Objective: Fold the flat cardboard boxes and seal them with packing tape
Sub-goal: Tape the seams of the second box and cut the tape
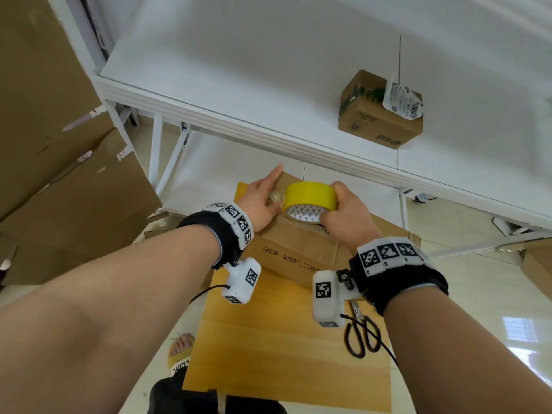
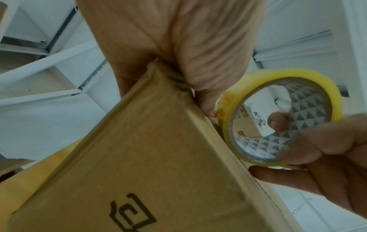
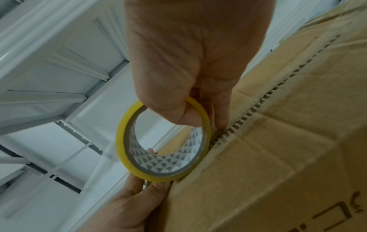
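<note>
A brown cardboard box (image 1: pixel 294 249) with printed characters lies on a yellow wooden board (image 1: pixel 268 339). My left hand (image 1: pixel 264 200) presses flat on the box's far left end with straight fingers, right beside the roll. My right hand (image 1: pixel 343 218) grips a roll of yellow packing tape (image 1: pixel 310 200) standing on the box top, thumb inside the core. In the left wrist view the left hand (image 2: pixel 178 47) presses the box (image 2: pixel 139 157) at its corner, next to the roll (image 2: pixel 288 73). The right wrist view shows the right hand (image 3: pixel 194 62) holding the roll (image 3: pixel 122 141) by the box's flap seam (image 3: pixel 278 157).
Black-handled scissors (image 1: pixel 361 336) lie on the board's right side. A white table (image 1: pixel 268 85) stands just beyond, with a small sealed box (image 1: pixel 379 115) on it. Large flat cardboard sheets (image 1: pixel 59 174) lean at the left. A sandalled foot (image 1: pixel 179 351) is below the board.
</note>
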{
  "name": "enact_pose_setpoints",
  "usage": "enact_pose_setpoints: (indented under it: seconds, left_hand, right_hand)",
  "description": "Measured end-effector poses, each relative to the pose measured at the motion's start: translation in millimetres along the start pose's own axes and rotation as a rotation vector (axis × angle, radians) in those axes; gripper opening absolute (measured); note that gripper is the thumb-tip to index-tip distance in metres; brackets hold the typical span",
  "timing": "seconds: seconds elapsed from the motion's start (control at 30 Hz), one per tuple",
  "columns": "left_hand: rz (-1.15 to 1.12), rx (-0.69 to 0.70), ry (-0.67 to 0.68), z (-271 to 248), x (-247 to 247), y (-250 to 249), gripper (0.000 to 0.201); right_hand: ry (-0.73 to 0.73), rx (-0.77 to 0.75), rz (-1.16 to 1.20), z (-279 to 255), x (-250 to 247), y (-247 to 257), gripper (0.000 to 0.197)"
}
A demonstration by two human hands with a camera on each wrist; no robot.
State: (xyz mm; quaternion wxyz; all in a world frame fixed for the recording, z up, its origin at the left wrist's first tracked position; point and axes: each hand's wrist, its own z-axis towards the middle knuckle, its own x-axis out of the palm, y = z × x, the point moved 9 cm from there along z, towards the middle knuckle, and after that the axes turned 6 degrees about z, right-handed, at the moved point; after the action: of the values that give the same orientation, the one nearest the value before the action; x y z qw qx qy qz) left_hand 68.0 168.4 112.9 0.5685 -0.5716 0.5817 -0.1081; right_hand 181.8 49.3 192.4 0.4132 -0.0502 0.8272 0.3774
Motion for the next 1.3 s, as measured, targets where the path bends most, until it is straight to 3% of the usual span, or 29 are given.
enact_pose_setpoints:
  seconds: [0.13,0.3,0.47,0.6,0.8,0.87,0.93,1.0,1.13,1.3]
  left_hand:
    - [-0.081,0.035,0.030,0,-4,-2,0.075]
    - [-0.262,0.063,0.063,3,2,2,0.059]
    - [-0.372,0.077,0.006,-1,1,-2,0.051]
    - [-0.348,0.072,-0.016,0,-7,2,0.052]
    - [-0.188,0.035,-0.086,12,-53,24,0.052]
    - [0.050,0.083,-0.041,14,-54,19,0.056]
    - [0.267,0.119,0.002,13,-50,10,0.063]
    - [0.343,0.122,0.052,10,-47,2,0.073]
    - [0.568,0.145,0.130,6,-38,8,0.111]
    - [0.749,0.131,0.135,9,-31,13,0.117]
  right_hand:
    - [-0.033,0.033,0.054,-2,-4,-16,0.037]
    - [-0.059,0.222,-0.024,-8,-10,-51,0.058]
    - [-0.010,0.191,-0.158,-7,-1,-46,0.069]
    - [-0.046,0.185,-0.125,-7,3,-36,0.066]
    - [-0.071,0.114,-0.011,3,23,2,0.060]
    - [-0.081,0.103,-0.026,6,28,7,0.059]
    - [-0.090,0.093,-0.061,6,27,8,0.057]
    - [-0.085,0.093,-0.067,7,26,6,0.056]
    - [-0.093,0.082,-0.095,7,30,7,0.055]
    - [-0.150,0.029,0.026,1,23,17,0.034]
